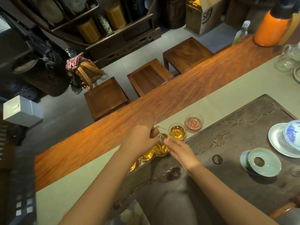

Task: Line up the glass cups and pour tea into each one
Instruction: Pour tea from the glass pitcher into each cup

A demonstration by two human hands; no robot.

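Three square wooden stools [151,77] are standing on the grey floor beyond the long reddish wooden worktop [113,125], and an orange flask [271,28] is sitting at its far right end. A pale grey runner [227,98] is lying along the worktop, with a dark carved tea tray [243,135] on it; on that tray a blue-and-white lidded bowl [292,135] is resting on a saucer, and a pale celadon lid [264,162] is lying upturned nearby. The glass cups are sitting in a row just beside the tray's far edge: an empty cup [193,122] at the right end, a cup of amber tea [177,132] next to it, and two more filled cups [146,155] partly hidden behind the forearms. The left hand [139,140] is gripping a clear glass pitcher [160,145] of amber tea, tilting its spout against the filled cup. The right hand [180,149] is lying loosely open, fingertips touching the pitcher's near side.
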